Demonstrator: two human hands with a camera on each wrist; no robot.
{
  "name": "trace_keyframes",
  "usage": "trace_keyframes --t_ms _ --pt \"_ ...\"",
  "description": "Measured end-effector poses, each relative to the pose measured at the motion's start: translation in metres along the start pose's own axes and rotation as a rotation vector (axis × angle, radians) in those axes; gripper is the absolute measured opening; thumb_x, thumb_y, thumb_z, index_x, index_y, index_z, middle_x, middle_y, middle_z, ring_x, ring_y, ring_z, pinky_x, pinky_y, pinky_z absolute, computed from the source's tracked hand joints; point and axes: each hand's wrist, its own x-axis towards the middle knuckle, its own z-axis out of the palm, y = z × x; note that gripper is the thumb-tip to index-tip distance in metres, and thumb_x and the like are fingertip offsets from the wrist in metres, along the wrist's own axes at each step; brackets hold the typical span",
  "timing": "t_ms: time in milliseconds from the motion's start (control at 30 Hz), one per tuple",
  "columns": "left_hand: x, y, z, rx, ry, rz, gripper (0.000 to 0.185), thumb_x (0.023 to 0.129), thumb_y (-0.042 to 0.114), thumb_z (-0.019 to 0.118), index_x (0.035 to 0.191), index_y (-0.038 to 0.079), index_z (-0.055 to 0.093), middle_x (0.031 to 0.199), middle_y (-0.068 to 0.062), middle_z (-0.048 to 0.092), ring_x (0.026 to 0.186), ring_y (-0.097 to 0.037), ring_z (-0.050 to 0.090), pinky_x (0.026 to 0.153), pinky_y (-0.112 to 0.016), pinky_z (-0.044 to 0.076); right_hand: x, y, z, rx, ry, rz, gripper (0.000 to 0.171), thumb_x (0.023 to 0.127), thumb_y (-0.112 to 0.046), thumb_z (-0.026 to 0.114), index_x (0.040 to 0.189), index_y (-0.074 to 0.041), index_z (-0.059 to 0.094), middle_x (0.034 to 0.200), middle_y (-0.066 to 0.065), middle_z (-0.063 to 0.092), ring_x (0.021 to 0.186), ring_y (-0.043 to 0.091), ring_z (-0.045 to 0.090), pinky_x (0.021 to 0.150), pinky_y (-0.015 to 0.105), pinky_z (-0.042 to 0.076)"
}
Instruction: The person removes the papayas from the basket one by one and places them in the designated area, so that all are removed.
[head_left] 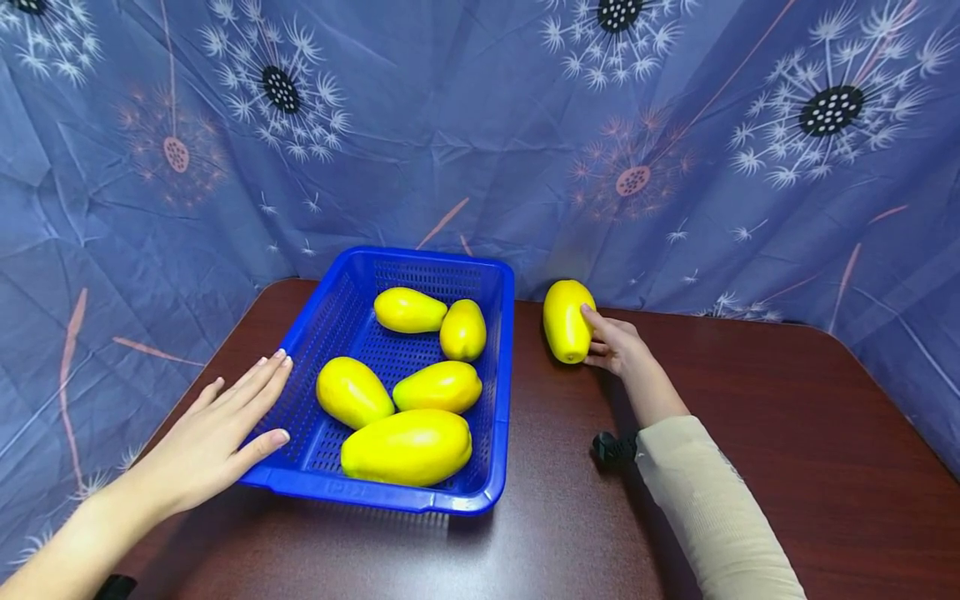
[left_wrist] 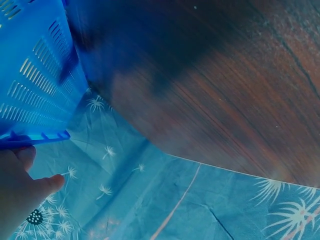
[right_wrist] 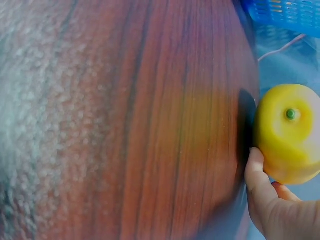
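Note:
A blue plastic basket sits on the dark wooden table with several yellow papayas in it. My left hand lies flat against the basket's left wall, fingers straight. One more yellow papaya lies on the table just right of the basket. My right hand grips its right side, thumb on top; the right wrist view shows this papaya end-on with fingers curled under it.
A blue cloth with dandelion prints hangs behind and around the table. The table's left edge runs close beside my left hand. Bare wood stretches right of the loose papaya.

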Motion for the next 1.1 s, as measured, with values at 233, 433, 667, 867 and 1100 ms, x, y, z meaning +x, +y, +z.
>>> trace_keyframes --t_ms 233,433,667,867,1100 --pt "0.0 0.001 -0.001 -0.002 -0.008 -0.011 0.072 0.092 0.032 0.055 0.15 0.014 0.016 0.155 -0.006 0.015 0.142 -0.014 0.004 0.108 -0.057 -0.002 -0.001 -0.001 0.0 0.0 -0.014 0.01 0.078 0.089 -0.04 0.057 0.148 -0.006 0.019 0.141 0.018 0.032 0.094 0.02 0.048 0.067 0.031 0.05" --pt "0.0 0.0 -0.002 0.006 -0.01 -0.01 0.073 0.093 0.033 0.055 0.15 0.013 0.016 0.155 -0.006 0.015 0.142 -0.013 0.003 0.109 -0.055 -0.002 -0.004 -0.004 0.001 0.008 -0.033 0.016 0.077 0.089 -0.038 0.058 0.148 -0.004 0.021 0.119 0.013 0.043 0.09 0.02 0.051 0.069 0.033 0.051" --pt "0.0 0.0 0.0 0.005 -0.013 -0.013 0.073 0.093 0.033 0.054 0.15 0.011 0.014 0.155 -0.006 0.014 0.142 -0.013 0.003 0.109 -0.054 -0.002 -0.006 -0.007 -0.001 -0.008 -0.027 0.027 0.081 0.089 -0.039 0.058 0.149 -0.006 0.016 0.118 0.011 0.04 0.094 0.021 0.049 0.078 0.035 0.052" --pt "0.001 0.0 -0.001 0.007 -0.02 -0.016 0.073 0.093 0.034 0.054 0.15 0.011 0.015 0.155 -0.007 0.015 0.142 -0.014 0.003 0.109 -0.054 -0.002 -0.007 -0.015 -0.006 0.012 -0.019 0.054 0.083 0.088 -0.041 0.059 0.15 -0.01 0.013 0.129 0.014 0.038 0.107 0.026 0.049 0.092 0.04 0.045" --pt "0.002 0.0 -0.002 0.001 -0.037 -0.021 0.072 0.094 0.035 0.053 0.15 0.01 0.015 0.155 -0.009 0.015 0.142 -0.016 0.003 0.109 -0.055 -0.002 -0.014 -0.028 -0.015 0.014 -0.025 0.047 0.09 0.088 -0.041 0.059 0.151 -0.011 0.002 0.152 0.015 0.02 0.134 0.031 0.031 0.097 0.041 0.04"
